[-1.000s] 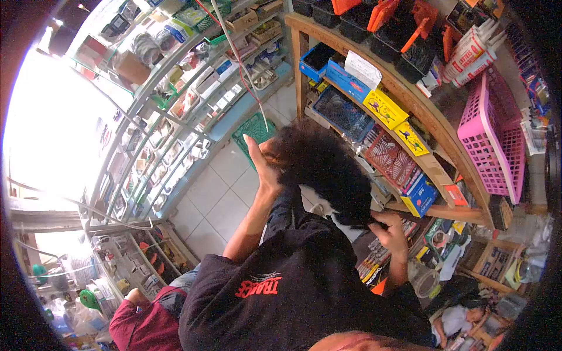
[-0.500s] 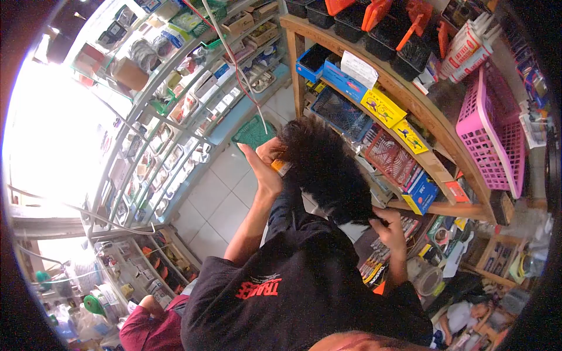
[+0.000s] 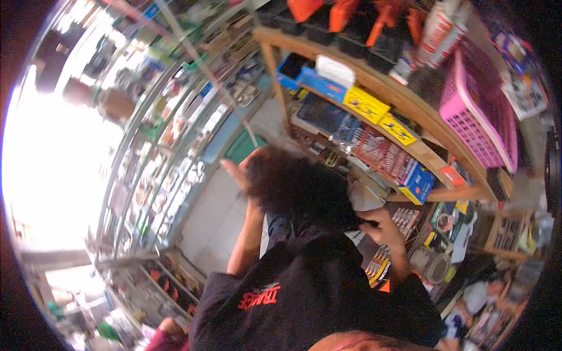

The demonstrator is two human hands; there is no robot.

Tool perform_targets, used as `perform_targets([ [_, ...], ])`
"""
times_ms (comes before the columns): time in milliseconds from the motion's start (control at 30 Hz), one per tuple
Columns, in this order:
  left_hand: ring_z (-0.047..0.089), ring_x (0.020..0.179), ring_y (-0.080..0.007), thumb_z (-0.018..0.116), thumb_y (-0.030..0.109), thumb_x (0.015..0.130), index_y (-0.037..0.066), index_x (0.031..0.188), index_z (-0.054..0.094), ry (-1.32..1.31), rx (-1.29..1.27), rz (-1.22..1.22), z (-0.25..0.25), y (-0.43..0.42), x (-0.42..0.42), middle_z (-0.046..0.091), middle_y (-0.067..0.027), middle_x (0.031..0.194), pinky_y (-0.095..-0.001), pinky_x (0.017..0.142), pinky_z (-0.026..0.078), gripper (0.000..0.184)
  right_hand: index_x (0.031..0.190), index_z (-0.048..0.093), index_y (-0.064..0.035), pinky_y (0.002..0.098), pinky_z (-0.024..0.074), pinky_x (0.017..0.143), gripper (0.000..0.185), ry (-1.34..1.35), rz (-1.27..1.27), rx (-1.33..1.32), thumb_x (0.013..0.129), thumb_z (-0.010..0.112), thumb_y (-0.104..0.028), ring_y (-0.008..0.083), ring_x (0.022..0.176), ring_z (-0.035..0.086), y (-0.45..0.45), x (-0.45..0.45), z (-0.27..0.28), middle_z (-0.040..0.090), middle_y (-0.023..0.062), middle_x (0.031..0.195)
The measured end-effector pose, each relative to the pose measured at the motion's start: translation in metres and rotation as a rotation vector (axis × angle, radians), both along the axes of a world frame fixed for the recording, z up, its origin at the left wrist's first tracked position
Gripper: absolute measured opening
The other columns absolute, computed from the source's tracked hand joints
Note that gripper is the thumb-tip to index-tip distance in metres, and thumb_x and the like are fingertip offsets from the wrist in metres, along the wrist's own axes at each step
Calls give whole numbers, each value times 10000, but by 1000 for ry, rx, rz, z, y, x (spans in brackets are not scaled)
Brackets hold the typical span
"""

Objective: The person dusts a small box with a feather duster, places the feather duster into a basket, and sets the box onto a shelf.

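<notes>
And here we are, the right hand [image 3: 383, 229] closed on the end of a black fluffy bundle [image 3: 298, 184], pinched at its lower right. Out at the far end, the left hand [image 3: 241, 175] has its thumb spread, while the dark fibres hide most of its fingers; whether it grips or merely rests there, you cannot tell. The bundle hangs in the air between the two, in front of the black shirt [image 3: 328, 292] and over the tiled floor [image 3: 219, 219].

The step in hand looks like handling the bundle two-handed; any shift from here calls for a firm right grip, with the left palm guiding the far end. The likely snag is loose fibres slipping. Past the left hand sits a green basket [image 3: 243, 145]; yellow boxes [image 3: 366, 105] line the wooden shelf's [image 3: 380, 78] front edge, a pink basket [image 3: 477, 123] near its right-hand corner.
</notes>
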State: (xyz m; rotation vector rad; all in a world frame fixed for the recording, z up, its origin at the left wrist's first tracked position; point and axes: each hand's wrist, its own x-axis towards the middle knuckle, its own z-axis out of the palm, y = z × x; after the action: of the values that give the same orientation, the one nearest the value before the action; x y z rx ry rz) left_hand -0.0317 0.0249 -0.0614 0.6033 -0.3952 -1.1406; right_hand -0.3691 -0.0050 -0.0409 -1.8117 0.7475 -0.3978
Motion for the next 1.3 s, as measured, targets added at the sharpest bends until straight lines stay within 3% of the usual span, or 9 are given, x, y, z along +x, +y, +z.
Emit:
perform_targets([
  [67, 551, 785, -209, 185, 756, 800, -76, 955, 588, 265, 350, 274, 26, -5, -16, 614, -107, 882, -312, 697, 441, 938, 1045, 585, 63, 290, 454, 732, 325, -169, -54, -27, 735, 629, -22, 227, 797, 620, 4, 13, -1, 644, 194, 867],
  [167, 505, 658, -120, 167, 607, 897, -1, 789, 564, -391, 383, 259, 46, 1, -26, 581, -50, 736, -242, 566, 377, 734, 1087, 573, 50, 290, 446, 781, 322, -141, -315, -123, 789, 620, -63, 232, 848, 613, 1, 11, -13, 663, 140, 910],
  [200, 483, 632, -101, 200, 567, 908, 19, 763, 548, -433, 345, 212, 49, -3, -26, 556, -29, 711, -231, 551, 355, 666, 1177, 494, 33, 279, 461, 640, 386, -181, -329, -319, 840, 604, -118, 199, 667, 588, -9, 6, -28, 641, 98, 799],
  [300, 454, 604, -77, 297, 457, 919, 53, 750, 539, -421, 318, 160, 48, -9, -25, 507, 7, 671, -221, 540, 332, 501, 1215, 402, 7, 234, 374, 448, 433, -339, -771, 534, 859, 590, -152, 109, 484, 463, -17, -4, 21, 539, 45, 657],
  [333, 451, 603, -74, 329, 422, 919, 60, 756, 543, -392, 327, 154, 44, -9, -25, 495, 14, 663, -222, 542, 331, 451, 1222, 340, -38, 203, 243, 363, 454, -441, -849, 511, 867, 584, -179, 46, 417, 322, -24, -3, 31, 429, -7, 595],
  [767, 478, 626, -76, 427, 342, 902, 76, 832, 547, -357, 362, 159, 34, 6, -20, 522, -3, 719, -235, 514, 357, 300, 1344, 310, -125, 194, 344, 427, 550, -1013, -791, 217, 844, 524, -41, 57, 500, 418, -68, -35, 100, 561, 53, 876],
  [1100, 482, 547, -90, 443, 330, 902, 96, 879, 526, -356, 324, 99, 32, 10, -25, 528, -4, 696, -224, 428, 334, 250, 1246, 362, -24, 244, 475, 568, 428, -867, -622, 94, 888, 534, -183, 128, 755, 562, -143, -97, 182, 545, 135, 1113],
  [1167, 470, 623, -72, 441, 311, 909, 81, 862, 524, -355, 271, 28, 33, 10, -26, 505, 3, 719, -215, 523, 358, 249, 1148, 369, 3, 288, 543, 627, 424, -864, -727, 245, 882, 562, -265, 182, 839, 606, -163, -100, 195, 531, 199, 1114],
  [1300, 445, 621, -55, 460, 254, 909, 88, 890, 507, -464, 203, -106, 50, 13, -33, 476, 15, 723, -209, 513, 333, 173, 1071, 367, 8, 340, 573, 584, 474, -785, -685, 427, 839, 618, -321, 279, 812, 649, -178, -112, 199, 511, 103, 866],
])
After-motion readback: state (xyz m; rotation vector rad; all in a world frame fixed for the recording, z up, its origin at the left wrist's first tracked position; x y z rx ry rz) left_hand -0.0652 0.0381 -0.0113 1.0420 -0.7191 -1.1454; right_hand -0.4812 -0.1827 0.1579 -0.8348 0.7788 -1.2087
